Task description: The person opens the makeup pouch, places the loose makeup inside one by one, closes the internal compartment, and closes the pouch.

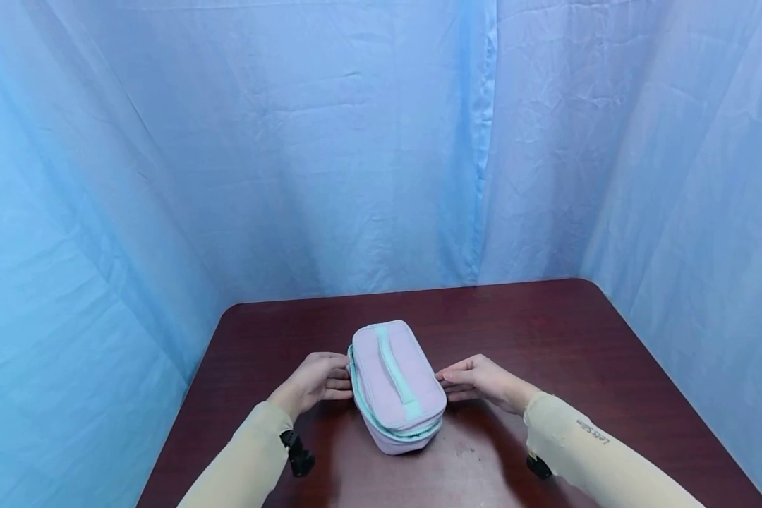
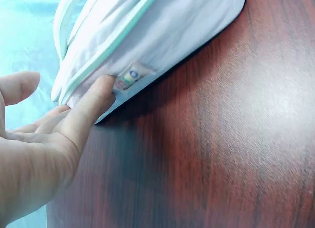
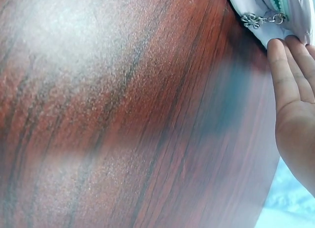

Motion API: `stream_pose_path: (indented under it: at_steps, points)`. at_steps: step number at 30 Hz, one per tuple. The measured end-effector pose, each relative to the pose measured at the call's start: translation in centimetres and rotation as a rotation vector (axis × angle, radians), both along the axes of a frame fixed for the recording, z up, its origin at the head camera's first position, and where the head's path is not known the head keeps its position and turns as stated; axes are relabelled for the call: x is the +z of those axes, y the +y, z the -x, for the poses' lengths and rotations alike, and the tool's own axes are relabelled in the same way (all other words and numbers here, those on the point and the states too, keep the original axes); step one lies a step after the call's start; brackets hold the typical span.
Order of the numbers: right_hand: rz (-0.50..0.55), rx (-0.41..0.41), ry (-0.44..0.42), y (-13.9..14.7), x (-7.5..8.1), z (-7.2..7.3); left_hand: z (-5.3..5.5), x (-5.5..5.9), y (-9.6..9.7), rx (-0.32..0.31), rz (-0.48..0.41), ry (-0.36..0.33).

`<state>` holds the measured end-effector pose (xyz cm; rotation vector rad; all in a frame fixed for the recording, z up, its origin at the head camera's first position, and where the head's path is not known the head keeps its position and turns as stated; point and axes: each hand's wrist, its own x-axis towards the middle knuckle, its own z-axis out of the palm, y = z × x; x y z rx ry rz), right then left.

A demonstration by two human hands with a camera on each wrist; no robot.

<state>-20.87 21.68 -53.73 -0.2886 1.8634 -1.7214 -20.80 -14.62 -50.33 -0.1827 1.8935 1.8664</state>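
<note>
A pale lilac zippered pouch [image 1: 413, 374] with a mint-green strap handle [image 1: 395, 367] lies on the dark wooden table, set at a slant. Mint zipper trim runs round its upper edge. My left hand [image 1: 317, 379] touches its left side with extended fingers; in the left wrist view one fingertip rests beside a small coloured label [image 2: 132, 76]. On the opposite side, my right hand [image 1: 481, 381] has its straight fingertips against the pouch. A silver flower-shaped zipper pull [image 3: 252, 21] on a chain shows near those fingers in the right wrist view.
The reddish-brown table [image 1: 533, 324] has rounded far corners. Light blue curtains [image 1: 381, 155] hang behind it and on both sides. Black wrist devices [image 1: 298, 455] sit under the cream sleeves [image 1: 593, 444].
</note>
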Motion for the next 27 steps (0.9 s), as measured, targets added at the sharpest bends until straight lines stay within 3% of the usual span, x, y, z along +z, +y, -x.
stream_pose_path:
  at_steps: [4, 7, 9, 15, 17, 21, 27]
  points:
    - [0.026, 0.001, -0.011, -0.3, -0.1, -0.1, 0.7, 0.1, 0.7, 0.022, 0.017, 0.033]
    - [0.03, 0.004, -0.013, -0.5, -0.1, -0.1, 1.0, 0.3, 1.4, 0.019, 0.086, 0.067]
    - [0.027, 0.007, -0.003, -0.6, -0.1, -0.2, 1.1, 0.8, 2.1, 0.023, 0.171, 0.101]
    - [0.006, -0.007, 0.008, -0.7, -0.1, -0.3, 0.9, 2.8, 4.7, 0.052, 0.536, 0.286]
    - [0.003, -0.009, 0.009, -0.7, -0.1, -0.4, 0.9, 3.2, 5.5, 0.036, 0.604, 0.322]
    - [-0.008, -0.014, 0.008, -0.8, 0.0, -0.4, 0.9, 3.7, 6.3, 0.026, 0.585, 0.289]
    - [-0.009, -0.009, 0.014, -0.8, 0.2, -0.5, 1.3, 3.7, 6.2, 0.121, 0.304, 0.148]
